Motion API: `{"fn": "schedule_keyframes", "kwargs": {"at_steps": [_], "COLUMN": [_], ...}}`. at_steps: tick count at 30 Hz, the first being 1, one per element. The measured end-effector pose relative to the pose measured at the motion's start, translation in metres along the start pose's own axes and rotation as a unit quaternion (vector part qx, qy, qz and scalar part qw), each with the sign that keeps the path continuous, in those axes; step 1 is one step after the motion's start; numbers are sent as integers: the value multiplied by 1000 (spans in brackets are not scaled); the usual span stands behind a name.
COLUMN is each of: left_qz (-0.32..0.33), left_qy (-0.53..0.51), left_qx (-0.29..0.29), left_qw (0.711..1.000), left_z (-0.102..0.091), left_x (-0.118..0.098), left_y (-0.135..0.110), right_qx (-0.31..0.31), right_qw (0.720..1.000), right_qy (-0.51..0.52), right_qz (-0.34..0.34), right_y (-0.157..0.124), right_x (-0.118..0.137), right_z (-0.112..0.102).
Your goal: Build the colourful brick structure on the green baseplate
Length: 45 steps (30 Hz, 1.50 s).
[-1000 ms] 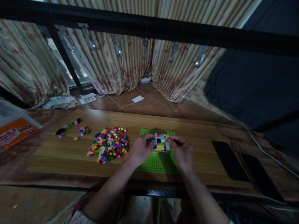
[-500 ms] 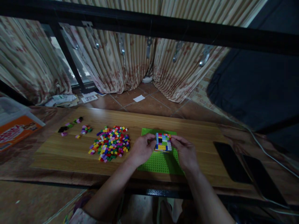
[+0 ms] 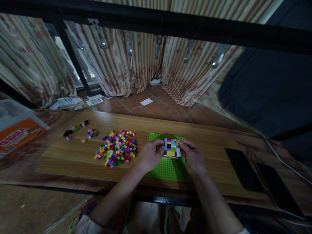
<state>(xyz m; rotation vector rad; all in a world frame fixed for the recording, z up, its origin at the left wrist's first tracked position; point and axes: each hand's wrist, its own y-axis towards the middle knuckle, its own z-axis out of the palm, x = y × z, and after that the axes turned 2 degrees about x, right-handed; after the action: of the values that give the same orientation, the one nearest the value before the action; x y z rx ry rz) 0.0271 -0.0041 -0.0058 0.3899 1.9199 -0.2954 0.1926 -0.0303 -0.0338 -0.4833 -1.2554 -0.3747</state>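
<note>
Between my left hand (image 3: 150, 156) and my right hand (image 3: 192, 158) I hold a multicoloured panel of small plastic bricks (image 3: 172, 148) by its two sides. It sits just above or on a bright green studded baseplate (image 3: 168, 170), and I cannot tell whether it touches. Left of my hands lies a heap of loose coloured bricks (image 3: 116, 149). Farther left are small sorted groups of bricks (image 3: 90, 133), including a dark row (image 3: 69, 132). All of this rests on a wooden board (image 3: 60, 159).
A plastic box with an orange label (image 3: 20, 133) stands beyond the board's left end. Two dark flat slabs, perhaps phones or tablets, (image 3: 244, 169) lie to the right, beside a white cable (image 3: 285, 164). A black rail (image 3: 156, 24) crosses above, before curtains.
The whole view has drifted slightly as my head moved. My hands still hold the brick panel, which stays over the baseplate's upper part, and the loose heap looks unchanged.
</note>
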Motion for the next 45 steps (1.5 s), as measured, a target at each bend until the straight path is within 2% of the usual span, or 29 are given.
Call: {"fn": "schedule_keyframes", "kwargs": {"at_steps": [10, 16, 18, 20, 23, 24, 26, 28, 29, 32, 34, 36, 39, 45], "left_qz": [-4, -3, -2, 3, 14, 12, 6, 6, 11, 32, 41, 42, 30, 30], "left_qy": [25, 25, 22, 3, -48, -71, -130, -199, -225, -296, -352, -409, -485, -566], "left_qx": [-5, -15, -37, -71, -136, -163, -227, -292, -322, -395, -437, -461, -466, -461], "left_qw": [1000, 1000, 999, 997, 989, 984, 965, 935, 920, 869, 827, 787, 740, 683], "left_z": [1, -3, -9, -18, -37, -44, -61, -80, -91, -120, -138, -152, -169, -190], "left_x": [1, 2, 5, 8, 10, 10, 7, 4, 3, 0, 1, 3, 6, 10], "left_y": [0, 0, 1, 3, 7, 7, 7, 3, 1, -9, -16, -23, -31, -44], "right_qx": [-5, 0, -25, -69, -126, -124, -91, -12, 44, 219, 277, 298, 318, 311], "right_qw": [999, 999, 998, 990, 962, 954, 947, 939, 925, 858, 829, 817, 801, 785], "right_qy": [-30, -37, -50, -87, -178, -200, -217, -248, -272, -344, -368, -384, -400, -421], "right_qz": [-33, -20, -35, -84, -163, -186, -219, -239, -263, -313, -316, -311, -312, -331], "right_y": [4, 2, -1, -6, -19, -26, -41, -57, -65, -80, -84, -86, -86, -83], "right_x": [-6, -3, 4, 14, 31, 34, 36, 31, 26, 6, -6, -16, -27, -34], "right_z": [-3, -4, -6, -7, -3, 1, 11, 22, 29, 45, 54, 61, 70, 103]}}
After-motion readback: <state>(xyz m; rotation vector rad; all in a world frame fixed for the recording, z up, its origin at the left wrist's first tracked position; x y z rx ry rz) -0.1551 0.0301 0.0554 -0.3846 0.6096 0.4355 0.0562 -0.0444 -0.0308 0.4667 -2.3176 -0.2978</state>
